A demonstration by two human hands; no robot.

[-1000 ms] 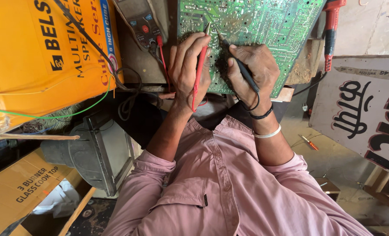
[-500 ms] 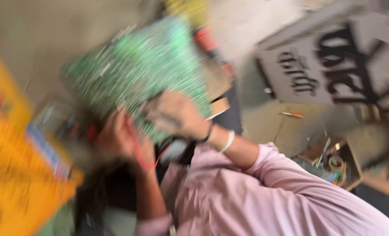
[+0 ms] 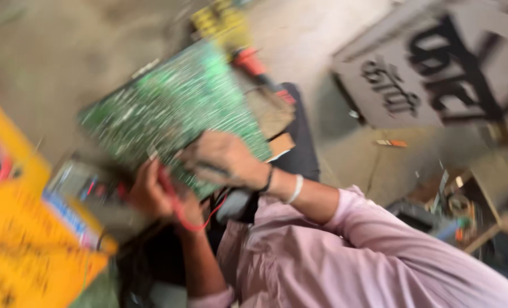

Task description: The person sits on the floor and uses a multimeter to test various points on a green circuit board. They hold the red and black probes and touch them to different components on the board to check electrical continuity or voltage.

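The picture is blurred by head motion. A large green circuit board [image 3: 174, 111] lies tilted in front of me. My left hand [image 3: 157, 194] rests at its lower edge, closed on a red test probe [image 3: 171, 197] with a red lead trailing down. My right hand [image 3: 222, 159] lies on the board's lower right part, holding what looks like a black probe. Bands circle my right wrist. Both arms wear pink sleeves.
An orange cardboard box [image 3: 26, 251] fills the lower left, with a meter-like device [image 3: 80, 182] beside it. A grey board with black lettering [image 3: 436, 68] leans at the upper right. A red-handled tool [image 3: 251, 60] lies past the circuit board. Clutter sits at the lower right.
The view has swung and rotated, so the circuit board now sits upper left and the lettered board upper right. Both hands stay on the board with their probes.
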